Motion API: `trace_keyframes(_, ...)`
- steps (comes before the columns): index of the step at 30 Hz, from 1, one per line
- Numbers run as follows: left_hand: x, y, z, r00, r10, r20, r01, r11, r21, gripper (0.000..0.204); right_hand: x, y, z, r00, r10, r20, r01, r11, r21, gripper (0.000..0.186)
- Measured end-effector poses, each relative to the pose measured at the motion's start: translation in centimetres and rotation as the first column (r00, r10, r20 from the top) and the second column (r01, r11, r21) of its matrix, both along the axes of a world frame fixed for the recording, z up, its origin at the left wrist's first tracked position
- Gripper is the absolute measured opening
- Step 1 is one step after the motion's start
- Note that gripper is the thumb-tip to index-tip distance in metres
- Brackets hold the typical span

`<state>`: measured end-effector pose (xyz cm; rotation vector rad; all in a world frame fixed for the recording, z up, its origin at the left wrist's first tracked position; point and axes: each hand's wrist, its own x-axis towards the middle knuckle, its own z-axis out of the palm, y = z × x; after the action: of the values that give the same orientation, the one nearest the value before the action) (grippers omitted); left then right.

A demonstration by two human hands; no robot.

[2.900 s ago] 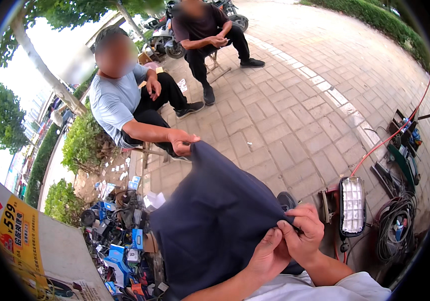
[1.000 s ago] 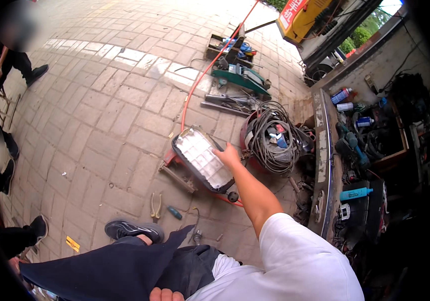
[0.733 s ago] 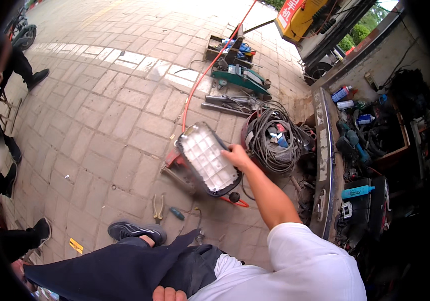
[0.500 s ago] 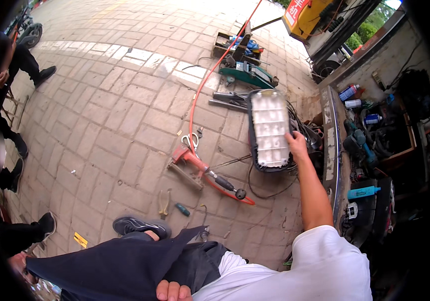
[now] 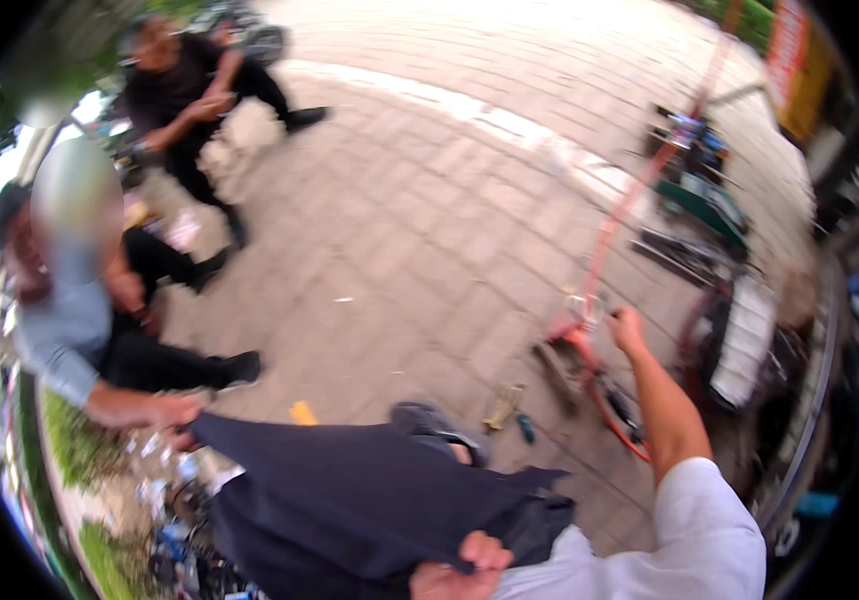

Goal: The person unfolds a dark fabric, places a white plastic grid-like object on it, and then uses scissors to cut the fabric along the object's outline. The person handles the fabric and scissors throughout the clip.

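My left hand grips the near edge of a dark navy cloth spread in front of me. A seated person's hand holds the cloth's far left corner, so it is stretched between us. My right hand is out over the paving, fingers curled but blurred; whether it holds anything does not show. Close to it are white-handled scissors and a red tool with a flat metal plate. Further right rests a dark-rimmed tray with a whitish ribbed face.
Pliers and a teal-handled screwdriver lie near my shoe. An orange hose runs across the bricks. Metal bars and a green tool lie at right. Another person sits at far left.
My right hand has let go of the tray and moved left toward the scissors. The view has swung left, bringing in the seated people. My left hand still grips the cloth.
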<state>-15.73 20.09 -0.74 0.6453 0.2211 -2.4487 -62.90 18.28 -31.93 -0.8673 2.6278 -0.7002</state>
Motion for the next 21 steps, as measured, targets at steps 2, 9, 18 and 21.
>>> trace_keyframes(2, 0.2, 2.5, 0.2, 0.988, 0.132, 0.077, -0.146, 0.968, 0.205, 0.025, 6.5, -5.1, -4.2, 0.966, 0.048, 0.253, -0.047, 0.999, -0.008, 0.032)
trace_keyframes(9, -0.4, 2.1, -6.4, 0.965, 0.102, -0.240, -0.058, 0.981, 0.184, 0.030, 0.7, -2.9, -13.0, 0.878, -0.276, 0.391, 0.320, 0.946, -0.049, 0.018)
trace_keyframes(18, -1.7, 1.8, -7.5, 0.930, 0.231, -0.285, -0.148, 0.947, 0.285, 0.018, -0.3, -4.3, -15.0, 0.673, -0.414, 0.612, 0.450, 0.887, 0.106, 0.013)
trace_keyframes(21, -2.0, 1.7, -8.0, 0.927, 0.240, -0.288, -0.152, 0.942, 0.298, 0.016, -0.7, -4.6, -15.1, 0.600, -0.444, 0.665, 0.479, 0.865, 0.146, 0.011)
